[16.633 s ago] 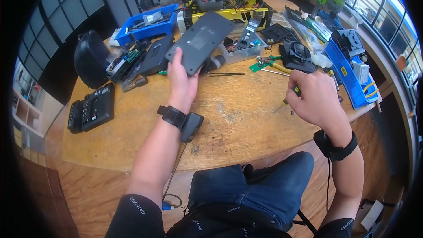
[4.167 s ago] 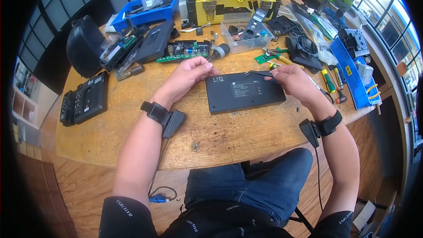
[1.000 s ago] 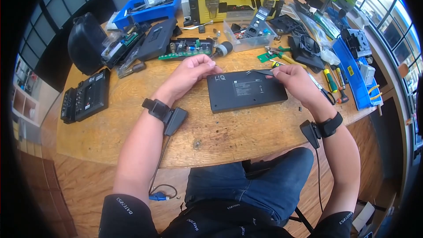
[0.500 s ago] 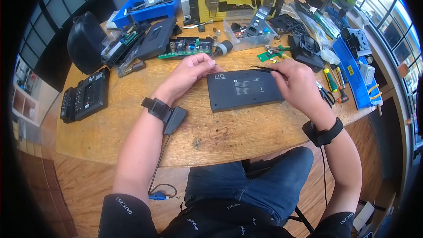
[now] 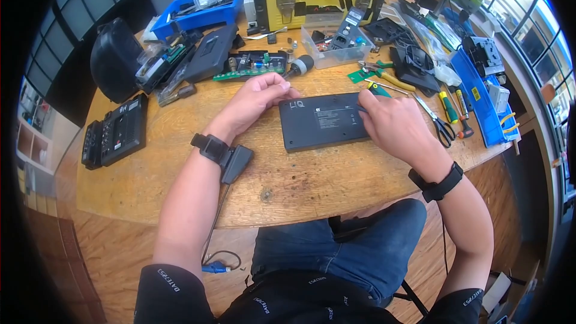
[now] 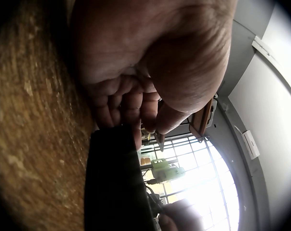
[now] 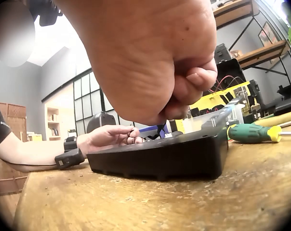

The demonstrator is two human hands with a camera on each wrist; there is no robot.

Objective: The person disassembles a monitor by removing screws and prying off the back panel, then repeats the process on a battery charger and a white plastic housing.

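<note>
A black rectangular case lies flat on the wooden table, its labelled face up. At its far left corner rests my left hand, fingers loosely bent; in the left wrist view, fingertips of the left hand touch the dark end of the case, the thumb apart from it. My right hand covers the right end of the case, fingers curled round dark tweezers, mostly hidden. Under the right hand, a dark sliver shows above the case in the right wrist view.
Right of the case lie scissors, green-yellow screwdrivers and pliers. Beyond it are a circuit board assembly, a clear parts box and a yellow case. Blue trays stand at back left and right; black devices lie left.
My right hand has shifted over the right part of the case and turned, hiding the tweezers that showed before. The scissors are more exposed. My left hand has hardly moved.
</note>
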